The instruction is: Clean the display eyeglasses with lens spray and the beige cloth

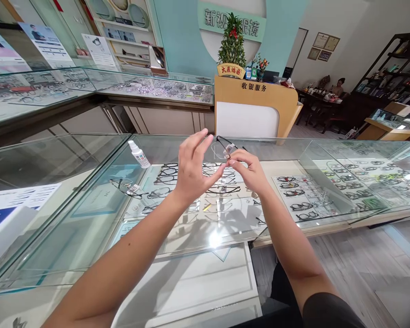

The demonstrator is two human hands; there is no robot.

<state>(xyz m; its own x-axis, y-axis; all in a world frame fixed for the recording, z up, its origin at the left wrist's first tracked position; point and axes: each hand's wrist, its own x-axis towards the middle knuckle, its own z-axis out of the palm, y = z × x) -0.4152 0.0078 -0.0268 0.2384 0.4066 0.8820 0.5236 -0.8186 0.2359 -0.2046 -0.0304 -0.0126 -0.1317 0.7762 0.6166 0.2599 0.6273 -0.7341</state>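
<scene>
Over the glass counter, my right hand [248, 171] pinches a pair of eyeglasses [219, 139] between thumb and fingertips. These glasses have thin dark temples, clear lenses and a small tag. My left hand [193, 166] is just left of them, fingers raised and apart. Its thumb reaches to the right fingertips; whether it touches the frame I cannot tell. A white spray bottle [139, 155] stands on the glass to the left. Nearer lies another tagged pair of glasses [128, 187]. Below my hands is a dark-rimmed pair [223, 189].
Rows of frames [295, 193] fill the glass showcase [191, 246] under my arms. A white box [10, 234] sits at the far left. Beyond are a wooden service desk [222, 91] with a plant [233, 45], more showcases, and a seated person [337, 89] far right.
</scene>
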